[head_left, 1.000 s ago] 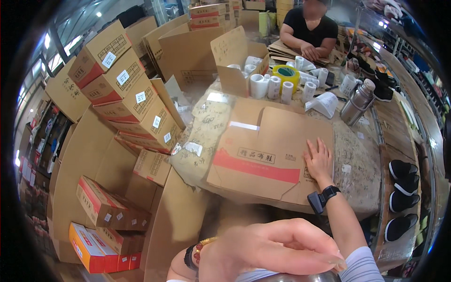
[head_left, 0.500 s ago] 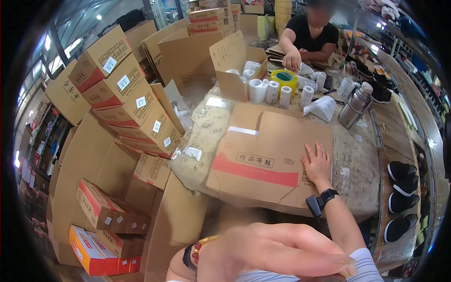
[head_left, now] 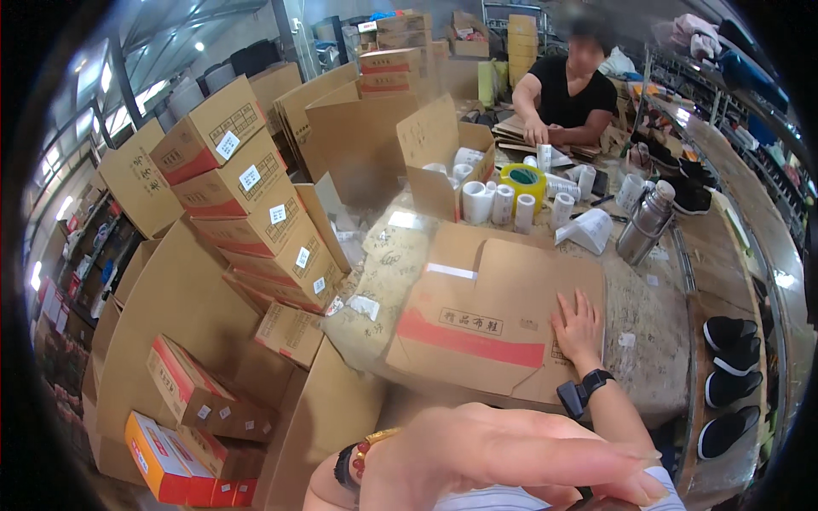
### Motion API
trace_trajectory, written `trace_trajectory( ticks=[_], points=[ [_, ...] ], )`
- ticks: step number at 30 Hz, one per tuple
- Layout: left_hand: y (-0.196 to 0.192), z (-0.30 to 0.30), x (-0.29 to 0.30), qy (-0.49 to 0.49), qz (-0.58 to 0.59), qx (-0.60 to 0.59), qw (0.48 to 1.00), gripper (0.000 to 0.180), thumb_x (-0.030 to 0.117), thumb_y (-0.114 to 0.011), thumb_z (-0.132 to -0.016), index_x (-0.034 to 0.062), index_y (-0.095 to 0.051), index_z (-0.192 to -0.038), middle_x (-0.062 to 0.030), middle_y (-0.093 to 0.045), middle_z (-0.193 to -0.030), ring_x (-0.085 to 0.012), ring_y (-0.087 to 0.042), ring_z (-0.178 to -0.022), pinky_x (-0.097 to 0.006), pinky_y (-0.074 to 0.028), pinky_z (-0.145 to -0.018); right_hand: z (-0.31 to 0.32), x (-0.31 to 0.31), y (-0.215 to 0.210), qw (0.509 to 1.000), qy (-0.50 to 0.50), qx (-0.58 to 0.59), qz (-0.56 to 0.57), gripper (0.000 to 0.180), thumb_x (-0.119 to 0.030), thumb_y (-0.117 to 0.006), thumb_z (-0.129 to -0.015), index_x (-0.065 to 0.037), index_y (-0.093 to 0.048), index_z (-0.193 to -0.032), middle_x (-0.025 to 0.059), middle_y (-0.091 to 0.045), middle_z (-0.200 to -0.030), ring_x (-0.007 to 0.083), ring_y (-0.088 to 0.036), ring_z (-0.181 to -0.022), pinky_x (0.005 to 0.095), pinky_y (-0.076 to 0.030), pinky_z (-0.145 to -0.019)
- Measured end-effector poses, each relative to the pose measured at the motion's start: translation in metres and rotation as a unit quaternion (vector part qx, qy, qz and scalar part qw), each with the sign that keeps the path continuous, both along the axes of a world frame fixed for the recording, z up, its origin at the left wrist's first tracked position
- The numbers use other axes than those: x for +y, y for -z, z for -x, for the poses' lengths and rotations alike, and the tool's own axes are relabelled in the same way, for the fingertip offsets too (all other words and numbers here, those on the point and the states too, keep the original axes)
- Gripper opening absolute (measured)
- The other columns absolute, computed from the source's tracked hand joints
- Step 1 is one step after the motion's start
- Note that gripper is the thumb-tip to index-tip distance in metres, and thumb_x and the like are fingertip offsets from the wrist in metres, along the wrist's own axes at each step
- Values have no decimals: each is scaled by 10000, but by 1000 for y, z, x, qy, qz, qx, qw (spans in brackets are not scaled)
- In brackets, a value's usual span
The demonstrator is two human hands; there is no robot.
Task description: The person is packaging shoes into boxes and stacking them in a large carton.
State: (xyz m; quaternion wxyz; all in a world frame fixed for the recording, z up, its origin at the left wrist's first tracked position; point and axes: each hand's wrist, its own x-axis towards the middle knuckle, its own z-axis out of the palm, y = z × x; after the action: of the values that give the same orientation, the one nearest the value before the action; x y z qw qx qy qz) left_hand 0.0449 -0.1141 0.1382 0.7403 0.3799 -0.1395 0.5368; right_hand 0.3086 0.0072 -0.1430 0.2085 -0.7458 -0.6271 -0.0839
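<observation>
My right hand [head_left: 578, 330], with a dark wrist device [head_left: 583, 392], lies flat with its fingers spread on the right part of a flattened cardboard carton [head_left: 477, 294]. The carton is brown with a red band and rests on the worktable [head_left: 639, 358]. Close to the camera at the bottom, my left hand [head_left: 503, 451] looms large and partly blurred, wearing a beaded bracelet [head_left: 360, 460]. Its fingers point right and press together near the tips. Whether anything sits between them is hidden.
Stacked labelled boxes [head_left: 247, 179] rise at left above a big open carton [head_left: 170, 289] holding more boxes. Label rolls [head_left: 477, 201], yellow tape [head_left: 521, 177] and a steel flask [head_left: 645, 223] stand at the table's far side. Black shoes [head_left: 731, 387] line the right shelf. A person [head_left: 573, 94] sits opposite.
The view has tilted up slightly, so the table sits lower in it. My right hand stays flat on the carton. The person opposite has shifted their hand and now has a white roll near it.
</observation>
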Motion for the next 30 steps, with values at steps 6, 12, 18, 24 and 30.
trace_trajectory(
  ticks=[6, 12, 18, 24, 30],
  points=[
    [3, 11, 6, -1, -98, 108, 989, 416, 203, -689, -816, -105, -591, -1078, -243, -654, -918, -277, -664, -795, -311, -560, -681, 5, 2, -1, 1000, -10, 11, -4, 479, -379, -534, -858, -194, -508, -1299, 168, -374, -1393, 305, -323, -1304, 452, -217, -1064],
    [-5, 6, -1, -12, -86, -31, 996, 683, 276, -689, -814, -53, -385, -1329, -281, -634, -955, -359, -641, -947, -354, -566, -747, 2, -3, -4, 999, -14, 27, -25, 486, -375, -557, -834, -187, -526, -1281, 182, -389, -1376, 318, -329, -1294, 468, -211, -1061],
    [-45, 18, -24, -142, -31, 51, 988, 194, 160, -408, -929, 48, -558, -982, -98, -582, -787, -269, -494, -603, -413, -439, -596, 0, -1, 1, 999, -10, 26, -24, 493, -385, -557, -832, -188, -523, -1283, 182, -391, -1376, 327, -327, -1295, 476, -208, -1062],
    [-44, 15, -16, -102, -100, -59, 988, 304, 234, -522, -876, 57, -482, -1120, -156, -595, -853, -295, -527, -777, -382, -475, -687, 6, -4, -8, 998, -27, 38, -48, 494, -408, -557, -828, -180, -539, -1267, 192, -385, -1379, 327, -319, -1300, 474, -193, -1071],
    [-54, -5, 2, 9, -258, -142, 956, 854, 375, -697, -794, -13, -254, -1413, -329, -606, -986, -403, -615, -983, -385, -556, -783, 6, -9, -10, 997, -10, 75, -11, 492, -422, -552, -828, -184, -551, -1258, 185, -374, -1388, 320, -299, -1311, 476, -172, -1079]
  ],
)
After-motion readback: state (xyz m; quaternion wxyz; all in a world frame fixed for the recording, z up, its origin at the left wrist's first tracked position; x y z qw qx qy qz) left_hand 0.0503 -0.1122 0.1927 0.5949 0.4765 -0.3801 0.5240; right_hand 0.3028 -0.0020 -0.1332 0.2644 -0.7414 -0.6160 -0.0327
